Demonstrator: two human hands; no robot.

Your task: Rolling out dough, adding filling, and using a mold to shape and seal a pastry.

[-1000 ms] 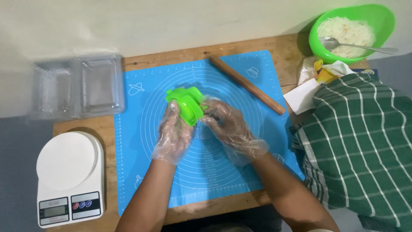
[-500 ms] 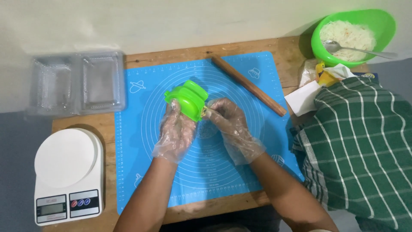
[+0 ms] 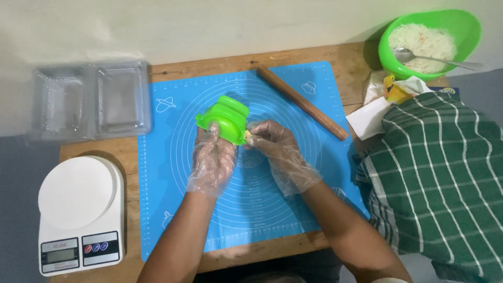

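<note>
The gloved left hand (image 3: 212, 160) grasps the folded green dumpling press (image 3: 224, 119) above the blue mat (image 3: 167, 209) on the desk; the right hand (image 3: 277, 152) pinches pale dough (image 3: 248, 137) at its edge. Risk: loose gloves slipping, or tearing the dough through uneven pull

Open blue silicone baking mat (image 3: 173, 209) lies near and left of the gloved hands, giving free passage. Far right, a wooden rolling pin (image 3: 302, 102) crosses the mat diagonally. A kitchen scale (image 3: 79, 215) (near left), clear plastic containers (image 3: 91, 99) far left, and a green checked cloth (image 3: 440, 178) right hem the mat.
</note>
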